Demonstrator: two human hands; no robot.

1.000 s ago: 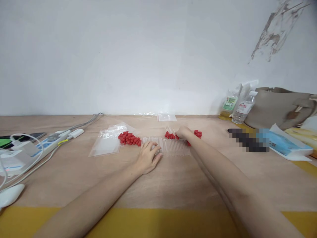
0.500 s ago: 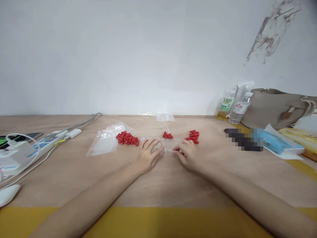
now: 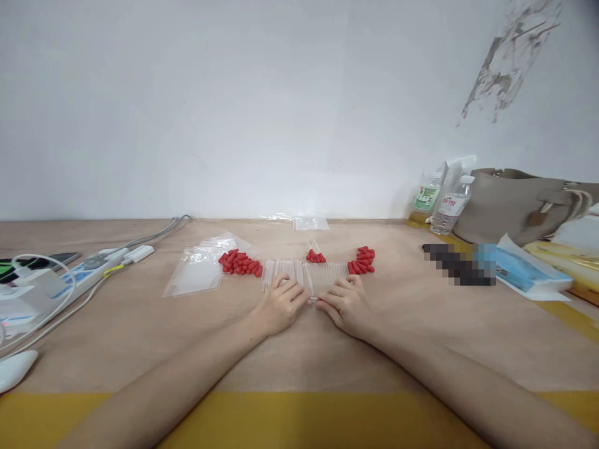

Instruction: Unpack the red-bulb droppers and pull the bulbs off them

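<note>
A row of clear plastic tubes [image 3: 306, 272] lies side by side on the wooden table [image 3: 299, 349]. My left hand [image 3: 281, 304] and my right hand [image 3: 345, 305] rest at the near edge of the row, fingertips meeting at one clear tube [image 3: 312, 297] that they pinch between them. Red caps lie in three groups: a pile [image 3: 239, 262] left of the tubes, a small cluster [image 3: 316, 256] behind them, and a pile [image 3: 362, 260] to the right.
Clear zip bags [image 3: 196, 274] lie left of the red caps, another small bag [image 3: 311, 222] by the wall. A power strip with cables [image 3: 70, 277] is at far left. Bottles [image 3: 444, 202], a beige handbag [image 3: 519, 202] and a blue packet [image 3: 528, 274] stand at right.
My right hand drew back from the far red caps to the near edge of the tube row and met my left hand there. The left hand slid slightly nearer.
</note>
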